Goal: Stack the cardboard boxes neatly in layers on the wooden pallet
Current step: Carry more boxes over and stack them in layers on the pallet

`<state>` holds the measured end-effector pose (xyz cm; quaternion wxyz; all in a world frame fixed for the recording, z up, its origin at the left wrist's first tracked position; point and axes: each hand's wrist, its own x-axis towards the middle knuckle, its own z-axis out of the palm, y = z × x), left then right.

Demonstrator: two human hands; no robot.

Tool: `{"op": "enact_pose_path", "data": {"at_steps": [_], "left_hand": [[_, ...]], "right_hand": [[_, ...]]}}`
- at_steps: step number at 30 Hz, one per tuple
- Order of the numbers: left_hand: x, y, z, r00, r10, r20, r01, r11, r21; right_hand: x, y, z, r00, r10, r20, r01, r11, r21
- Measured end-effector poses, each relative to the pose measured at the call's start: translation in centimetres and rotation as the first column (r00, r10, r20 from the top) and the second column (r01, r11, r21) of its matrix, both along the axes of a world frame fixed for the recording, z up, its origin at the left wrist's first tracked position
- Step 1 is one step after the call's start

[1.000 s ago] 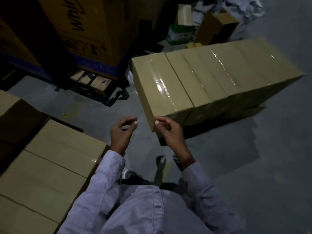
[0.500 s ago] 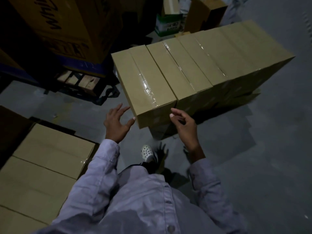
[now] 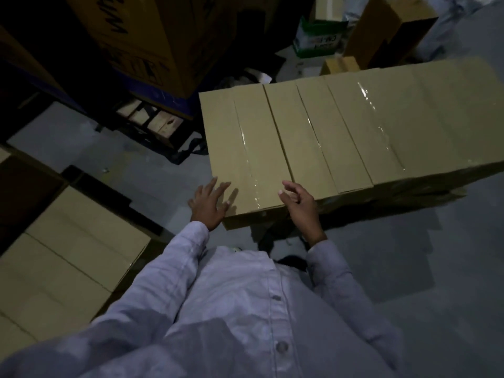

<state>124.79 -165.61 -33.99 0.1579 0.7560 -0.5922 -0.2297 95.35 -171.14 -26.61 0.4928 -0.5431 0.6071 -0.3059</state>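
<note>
Row of taped cardboard boxes (image 3: 354,126) side by side on the grey floor (image 3: 409,268), end box (image 3: 245,148) closest. At its near left corner, left hand (image 3: 208,204), fingers straight and spread, holding nothing. At its near right corner, right hand (image 3: 300,203), fingers loosely curled, empty. More boxes (image 3: 68,255) stacked lower left.

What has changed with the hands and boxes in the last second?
The left hand spread its fingers and reached the near left corner of the nearest box; the right hand moved to its near right edge, loosely curled. Neither grips it yet. The row of boxes stayed put.
</note>
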Motion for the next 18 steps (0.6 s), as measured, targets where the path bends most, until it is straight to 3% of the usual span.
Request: {"op": "enact_pose_path", "data": {"at_steps": [6, 10, 18], "left_hand": [[-0.8, -3.5, -1.4, 0.994, 0.045, 0.102, -0.059, 0.989, 0.133], [-0.1, -3.6, -3.1, 0.992, 0.121, 0.035, -0.126, 0.972, 0.199], [0.5, -3.7, -4.4, 0.987, 0.162, 0.021, -0.163, 0.970, 0.180]], "right_hand": [[-1.5, -5.3, -1.4, 0.979, 0.173, -0.110, -0.172, 0.985, 0.016], [-2.3, -8.6, -2.2, 0.940, 0.301, -0.160, -0.300, 0.953, 0.031], [-0.9, -11.8, -6.2, 0.832, 0.452, -0.322, -0.506, 0.856, -0.107]]}}
